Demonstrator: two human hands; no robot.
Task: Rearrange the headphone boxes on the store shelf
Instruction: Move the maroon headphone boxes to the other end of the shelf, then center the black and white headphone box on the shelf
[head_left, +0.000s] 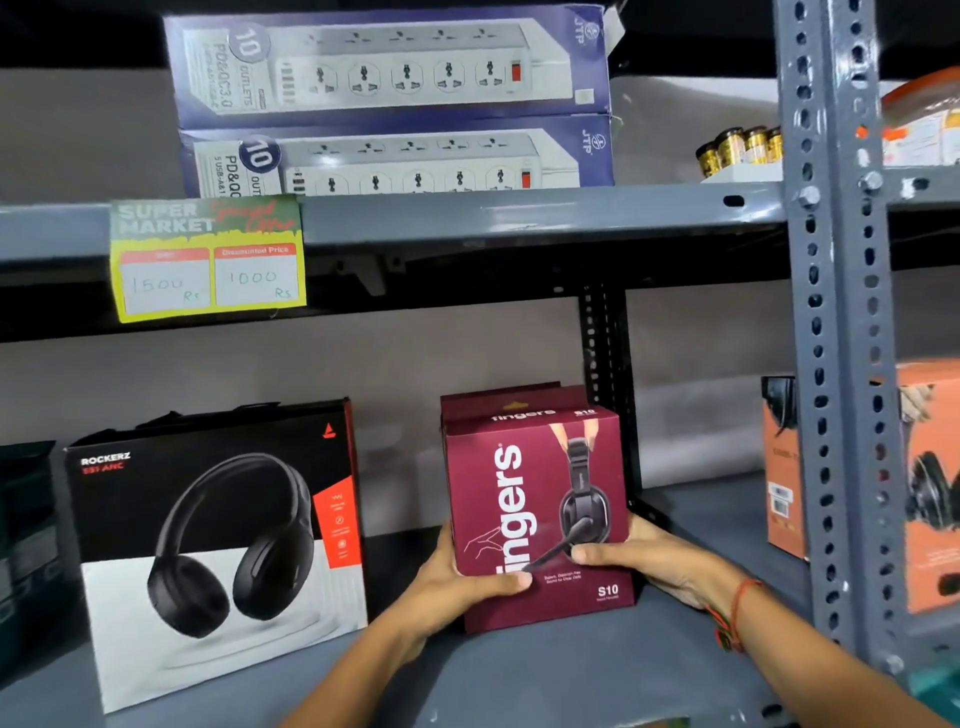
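Observation:
A maroon Fingers S10 headphone box (535, 483) stands upright on the grey lower shelf (519, 670), with another maroon box partly hidden right behind it. My left hand (457, 587) grips its lower left side, thumb across the front. My right hand (644, 558) grips its lower right side, thumb on the front. To the left stands a black and white Rockerz headphone box (218, 551), leaning back a little, apart from the maroon box.
A perforated grey upright (836, 332) rises at the right, with orange headphone boxes (930, 488) beyond it. Two power-strip boxes (389, 98) lie on the upper shelf, above a yellow price tag (208, 257). A dark box (26, 525) sits at the far left.

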